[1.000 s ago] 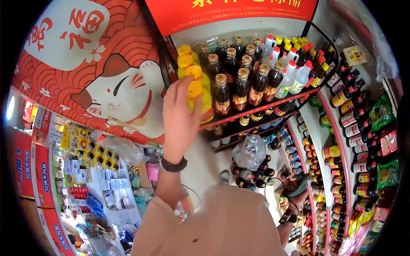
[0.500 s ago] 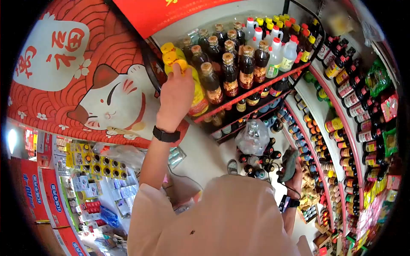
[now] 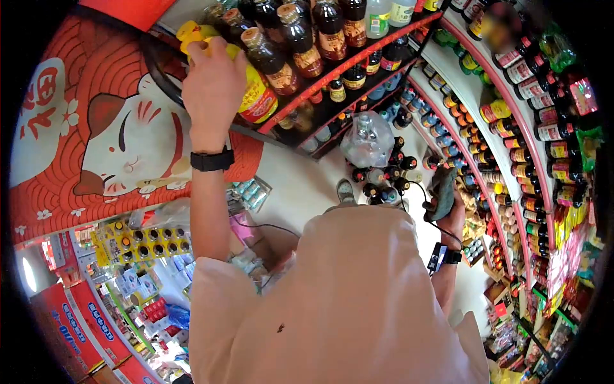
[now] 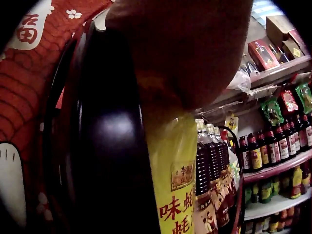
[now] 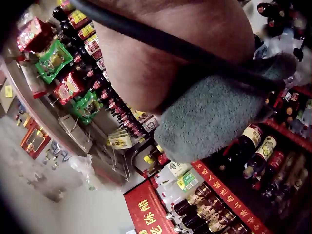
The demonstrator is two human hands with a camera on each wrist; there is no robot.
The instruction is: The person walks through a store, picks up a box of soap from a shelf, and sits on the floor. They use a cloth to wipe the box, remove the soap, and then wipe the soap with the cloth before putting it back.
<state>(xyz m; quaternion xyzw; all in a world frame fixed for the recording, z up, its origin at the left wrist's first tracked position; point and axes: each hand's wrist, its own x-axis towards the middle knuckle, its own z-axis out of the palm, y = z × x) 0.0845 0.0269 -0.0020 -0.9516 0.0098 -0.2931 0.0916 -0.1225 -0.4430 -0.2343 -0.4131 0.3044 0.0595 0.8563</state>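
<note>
The left hand (image 3: 214, 83) is over the yellow-capped bottle at the near left corner of the rack, its fingers curled round the bottle's top. In the left wrist view the yellow bottle (image 4: 178, 180) stands below the dark, blurred hand (image 4: 185, 48). Dark bottles with brown labels (image 3: 278, 61) stand beside it. Low at the right, the right hand (image 3: 455, 214) grips a grey-green cloth (image 3: 441, 192). The right wrist view shows the fuzzy cloth (image 5: 209, 117) bunched against the hand (image 5: 170, 53).
A black-framed rack with a red shelf edge (image 3: 345, 67) holds the bottles. A cat-printed red panel (image 3: 128, 144) adjoins it at the left. Bottles and a plastic bag (image 3: 368, 139) are on the floor, with a black cable (image 3: 275, 227) nearby. Curved shelves (image 3: 511, 185) line the right side.
The left hand has come down onto the yellow bottle's top and curled round it. The head view has shifted, so the rack sits higher and further left. The right hand still grips the cloth.
</note>
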